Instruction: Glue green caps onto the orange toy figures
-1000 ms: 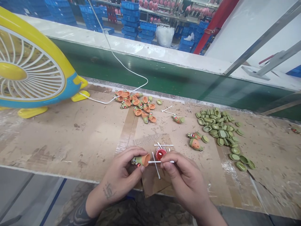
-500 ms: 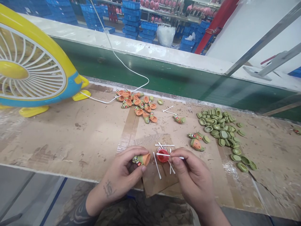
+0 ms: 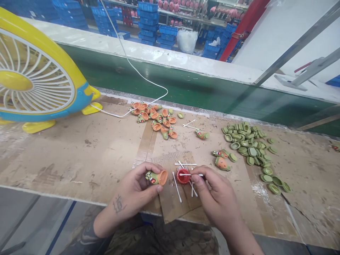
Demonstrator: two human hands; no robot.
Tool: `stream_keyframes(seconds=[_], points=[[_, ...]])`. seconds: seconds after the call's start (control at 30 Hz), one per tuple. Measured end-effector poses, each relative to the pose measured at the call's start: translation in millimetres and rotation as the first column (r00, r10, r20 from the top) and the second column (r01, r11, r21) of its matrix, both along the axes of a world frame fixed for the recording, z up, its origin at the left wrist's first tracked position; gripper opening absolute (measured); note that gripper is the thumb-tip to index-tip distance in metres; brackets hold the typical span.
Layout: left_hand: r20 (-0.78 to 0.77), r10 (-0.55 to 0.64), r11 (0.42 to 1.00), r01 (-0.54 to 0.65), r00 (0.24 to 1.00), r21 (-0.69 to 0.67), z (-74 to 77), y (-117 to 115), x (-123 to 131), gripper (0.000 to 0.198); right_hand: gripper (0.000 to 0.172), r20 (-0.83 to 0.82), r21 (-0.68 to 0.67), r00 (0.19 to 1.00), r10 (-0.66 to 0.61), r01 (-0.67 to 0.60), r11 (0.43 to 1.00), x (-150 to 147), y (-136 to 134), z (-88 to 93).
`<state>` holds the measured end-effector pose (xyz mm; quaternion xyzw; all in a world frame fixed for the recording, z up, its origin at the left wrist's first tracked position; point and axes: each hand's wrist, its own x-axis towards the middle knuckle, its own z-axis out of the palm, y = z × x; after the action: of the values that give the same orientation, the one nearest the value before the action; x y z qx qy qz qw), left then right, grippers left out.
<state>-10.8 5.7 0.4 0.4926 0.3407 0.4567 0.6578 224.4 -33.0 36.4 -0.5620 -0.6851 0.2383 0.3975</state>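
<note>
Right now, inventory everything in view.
Pot: one, red, centre front
Cardboard piece: one, brown, under pot
Held swab: one, white, over pot
Loose swabs: several, white, around pot, farther back
Held figure: one, green-orange, left of pot
Loose figures: many, green-orange, back centre, right
Oval pieces: many, green, right
Fan: one, yellow-blue, left
Cable: one, white, back left
Worktop: one, brown, foreground
Crates: many, blue, background
Pipe: one, red, background
Left hand: one, bare, holding figure
Right hand: one, bare, holding swab

Hollow green-and-orange piece (image 3: 156, 177), red patch on side, held in left hand (image 3: 132, 191), orange opening facing right. Small red pot (image 3: 183, 182), open, upright between hands. White cotton swab (image 3: 187, 174) in right hand (image 3: 216, 194), nearly level, tip over pot.
</note>
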Motion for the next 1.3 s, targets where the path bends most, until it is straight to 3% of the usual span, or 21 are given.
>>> stream_keyframes(seconds=[0.1,0.2,0.5,0.8,1.03,1.17,1.3], points=[[0.034,-0.028,0.999,0.028,0.999,-0.019,-1.4,2,-2,0.025,0.012,-0.193,-0.027,0.981,-0.012,0.007,1.000,-6,-7,1.2],[0.045,-0.059,0.997,0.061,0.997,-0.045,0.4,2,-2,0.023,0.011,-0.279,-0.064,0.960,0.029,-0.049,0.997,-14,-10,-0.5],[0.051,-0.109,0.979,0.116,0.993,-0.170,6.5,-1,-2,0.026,0.013,-0.235,-0.104,0.971,0.038,-0.064,0.993,-22,-1,-0.2],[0.096,-0.078,0.974,0.097,0.992,-0.206,9.1,-1,-3,0.041,0.013,-0.202,-0.006,0.975,0.092,-0.095,0.995,-26,2,1.5],[0.077,-0.059,0.981,0.072,0.995,-0.180,11.9,2,-4,0.041,0.013,-0.353,-0.029,0.935,0.026,-0.039,0.999,-14,-6,-4.1],[0.063,-0.024,0.988,0.033,0.998,-0.150,7.1,2,-3,0.041,0.013,-0.206,0.001,0.975,-0.083,0.085,0.996,0,-5,-3.3],[-0.001,-0.004,0.993,0.004,1.000,-0.117,0.4,2,-5,0.038,0.012,0.015,-0.042,1.000,-0.011,0.011,0.999,6,1,-0.2]])
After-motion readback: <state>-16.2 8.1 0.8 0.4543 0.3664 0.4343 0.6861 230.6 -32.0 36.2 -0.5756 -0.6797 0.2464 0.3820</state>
